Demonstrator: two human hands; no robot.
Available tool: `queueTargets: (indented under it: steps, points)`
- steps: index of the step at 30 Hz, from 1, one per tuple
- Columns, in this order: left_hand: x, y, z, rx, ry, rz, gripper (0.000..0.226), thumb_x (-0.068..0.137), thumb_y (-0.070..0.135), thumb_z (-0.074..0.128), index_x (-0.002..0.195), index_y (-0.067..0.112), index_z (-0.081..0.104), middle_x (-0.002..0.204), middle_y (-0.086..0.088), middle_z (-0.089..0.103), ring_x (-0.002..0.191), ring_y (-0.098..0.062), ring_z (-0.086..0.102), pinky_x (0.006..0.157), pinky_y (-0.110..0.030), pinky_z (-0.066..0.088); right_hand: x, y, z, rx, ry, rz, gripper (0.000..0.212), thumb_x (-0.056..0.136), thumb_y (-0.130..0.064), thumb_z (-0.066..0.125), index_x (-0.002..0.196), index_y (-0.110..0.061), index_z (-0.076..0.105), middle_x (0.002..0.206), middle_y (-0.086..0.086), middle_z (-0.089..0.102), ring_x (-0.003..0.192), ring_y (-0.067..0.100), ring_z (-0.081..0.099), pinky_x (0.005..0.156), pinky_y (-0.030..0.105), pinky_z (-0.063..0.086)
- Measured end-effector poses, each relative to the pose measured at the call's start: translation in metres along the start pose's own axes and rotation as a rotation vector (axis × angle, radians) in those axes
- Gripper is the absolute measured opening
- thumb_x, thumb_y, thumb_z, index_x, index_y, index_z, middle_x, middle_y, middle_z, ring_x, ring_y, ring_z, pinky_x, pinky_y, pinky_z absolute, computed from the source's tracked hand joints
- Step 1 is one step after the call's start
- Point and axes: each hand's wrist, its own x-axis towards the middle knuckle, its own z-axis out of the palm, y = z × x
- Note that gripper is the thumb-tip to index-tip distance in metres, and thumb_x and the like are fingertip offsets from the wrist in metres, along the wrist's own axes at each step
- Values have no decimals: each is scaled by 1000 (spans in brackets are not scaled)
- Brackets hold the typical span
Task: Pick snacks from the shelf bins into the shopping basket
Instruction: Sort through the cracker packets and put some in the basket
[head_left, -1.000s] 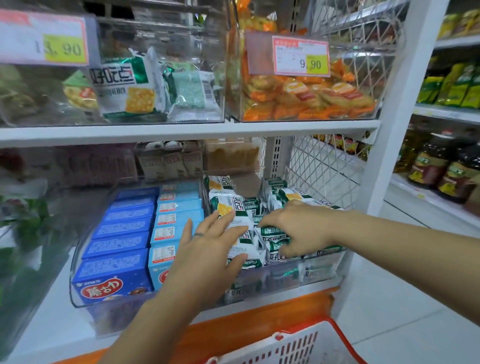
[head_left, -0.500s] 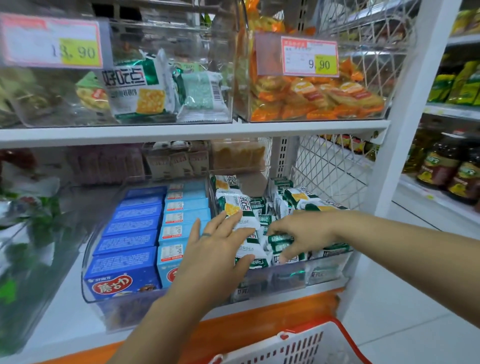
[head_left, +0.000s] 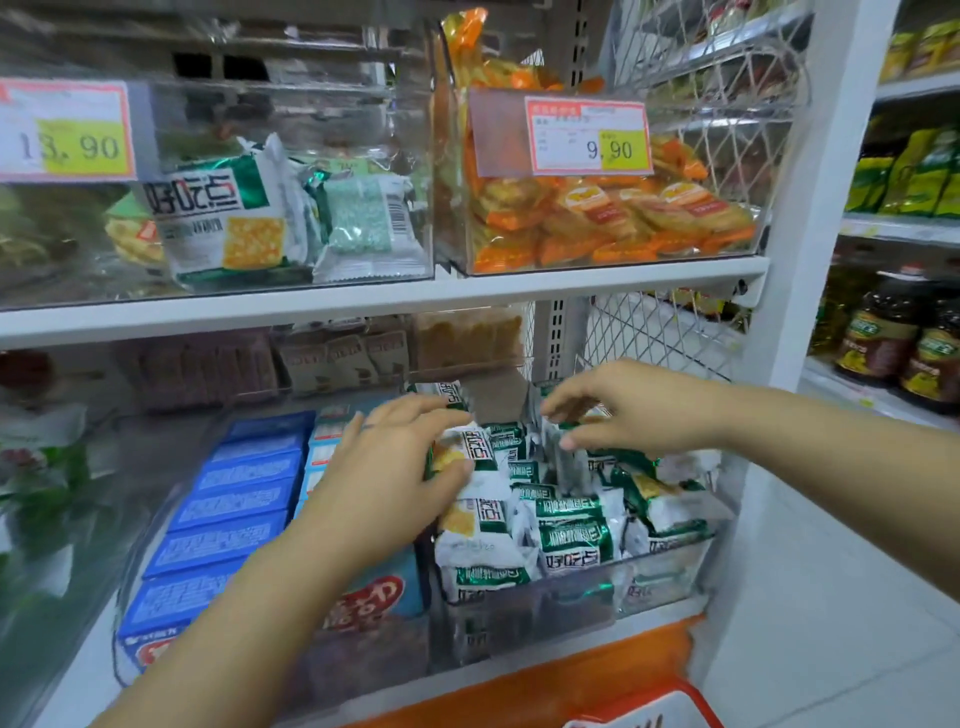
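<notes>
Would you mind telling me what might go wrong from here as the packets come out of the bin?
1. The left hand grips one packet from a loose heap that rises above the front wall of the bin. Lifting it may drag neighbouring packets over the edge.
2. Only the rim of the basket shows, low and to the right. A packet let go early could miss it.

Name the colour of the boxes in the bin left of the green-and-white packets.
Blue with white print; the head view shows the boxes best.
</notes>
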Motion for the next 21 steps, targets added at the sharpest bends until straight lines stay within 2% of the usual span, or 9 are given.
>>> queueTargets:
  steps: [3,6,8,11,15,18,21]
  points:
    - [33,-8,0,59,-111,17,53,91,55,49,141,43,37,151,10,34,139,-19,31,112,-47,27,33,9,1,-17,-12,18,38,89,-25,66,126,-15,60,121,-3,64,98,4,56,94,20,43]
    - [58,-18,4,102,-292,-8,68,86,67,47,146,46,24,156,6,28,138,-22,33,111,-41,31,74,17,14,-116,-84,28,39,90,-27,64,126,-14,58,124,0,62,105,13,58,95,23,41]
    - [69,-29,8,100,-387,-16,88,75,81,46,149,44,18,161,8,9,145,-18,21,115,-40,26,102,23,26,-190,-178,66,43,92,-30,60,131,-13,52,128,4,59,114,21,56,95,26,40]
    - [79,-43,10,101,-467,-25,112,50,95,28,149,47,8,159,14,-12,147,-10,-6,119,-45,12,138,34,47,-259,-304,149,36,95,-25,56,128,-10,53,121,10,60,99,24,58,87,30,46]
    - [79,-49,15,58,-572,-69,112,50,99,25,147,50,-5,157,19,-16,146,-7,-8,120,-46,8,168,39,67,-372,-281,181,30,92,-8,55,123,-7,58,113,11,62,86,23,58,74,31,49]
    - [76,-51,19,49,-567,-84,117,39,97,17,145,53,-8,156,18,-21,145,-9,-15,119,-49,3,182,38,80,-411,-290,177,34,90,-6,58,124,-10,60,121,9,62,98,25,63,81,31,52]
    - [74,-52,21,41,-562,-89,116,39,96,15,144,54,-8,155,20,-23,145,-9,-16,119,-49,1,185,41,86,-431,-323,155,36,91,-9,59,126,-13,60,127,7,59,107,26,59,83,28,46]
